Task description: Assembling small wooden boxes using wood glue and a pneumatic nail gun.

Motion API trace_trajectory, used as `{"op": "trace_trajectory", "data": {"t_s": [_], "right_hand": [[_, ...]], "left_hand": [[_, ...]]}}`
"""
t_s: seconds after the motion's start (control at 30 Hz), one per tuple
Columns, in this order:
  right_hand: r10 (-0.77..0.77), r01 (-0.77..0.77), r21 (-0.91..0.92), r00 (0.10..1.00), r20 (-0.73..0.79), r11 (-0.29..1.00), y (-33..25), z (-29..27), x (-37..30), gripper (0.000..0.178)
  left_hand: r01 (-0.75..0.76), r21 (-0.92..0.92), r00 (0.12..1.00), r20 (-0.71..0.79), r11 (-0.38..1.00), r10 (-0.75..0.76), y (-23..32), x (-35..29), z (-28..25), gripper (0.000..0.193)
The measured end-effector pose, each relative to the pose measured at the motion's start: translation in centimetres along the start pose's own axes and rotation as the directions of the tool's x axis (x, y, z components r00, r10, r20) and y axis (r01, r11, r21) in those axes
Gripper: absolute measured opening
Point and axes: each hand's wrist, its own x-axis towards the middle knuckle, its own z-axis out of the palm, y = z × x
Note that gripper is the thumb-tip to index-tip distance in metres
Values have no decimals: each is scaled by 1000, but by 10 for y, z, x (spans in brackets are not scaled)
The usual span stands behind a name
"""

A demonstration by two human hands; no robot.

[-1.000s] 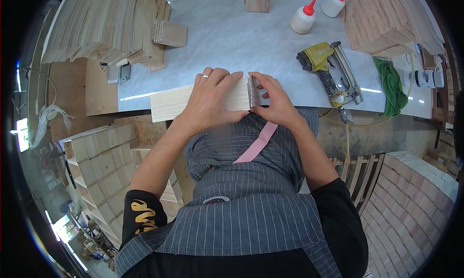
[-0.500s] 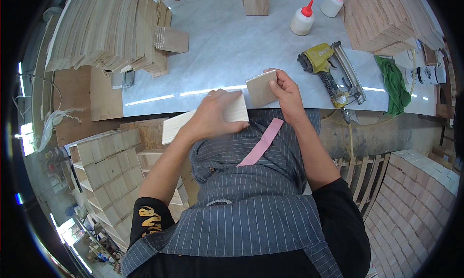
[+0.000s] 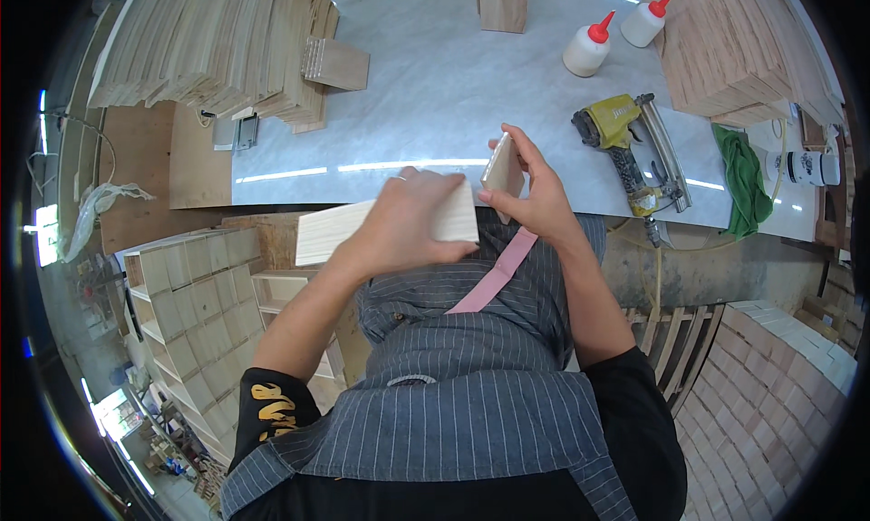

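Nail gun [image 3: 613, 118] taken as ref. pt: yellow-green body, black textured handle & slim metal magazine are laid flat on the smooth, grey-white marbled worktable [image 3: 408, 122]. Well L of gun & nearer the wearer, a pale board [image 3: 331, 236], long, flat, rect., w/ fine straight grain, is gripped by the L hand [image 3: 403, 217]: thumb is pressed at the near edge, fingers are reached to the far edge, so the grip is opened abt as wide as the board; hand is a bit blurred. Whether the board is also rested on the table can't be told.

Btwn board & gun, a small wood pc [image 3: 509, 178], thin, flat, tan, is held tilted on edge by the R hand [image 3: 539, 195], pinched btwn thumb & fingers, grip closed to abt the pc's thickness; its narrow, shiny edge is turned L. A gap is seen btwn pc & board.

Beyond gun, 2 white squeeze bottles [image 3: 585, 54] w/ red cone tips are stood upright. R of gun, a soft, crumpled green cloth [image 3: 745, 181] is draped near the table edge. Far L of & beyond gun, thin wood panels [image 3: 199, 45] are stacked tight. L of gun, nearer the wearer, a dark pinstriped apron [image 3: 453, 421] is worn, crossed by a flat pink strap [image 3: 497, 274].
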Motion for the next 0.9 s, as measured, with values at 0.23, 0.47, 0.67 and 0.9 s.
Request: {"op": "trace_trajectory", "data": {"t_s": [0.23,0.47,0.67,0.9], "right_hand": [[-187,211,-244,975,117,946,-4,-9,4,90],[-166,201,-326,977,133,924,-6,-6,6,88],[-92,122,-219,985,146,968,5,-6,6,91],[-101,133,-178,979,177,975,8,-6,6,92]], "left_hand": [[-11,114,993,-113,993,24,-1,20,-27,88],[-58,200,998,-26,978,65,-3,34,-15,85],[-60,235,997,-27,970,68,-4,40,-12,87],[-52,219,999,-5,974,54,-7,44,-11,86]]}}
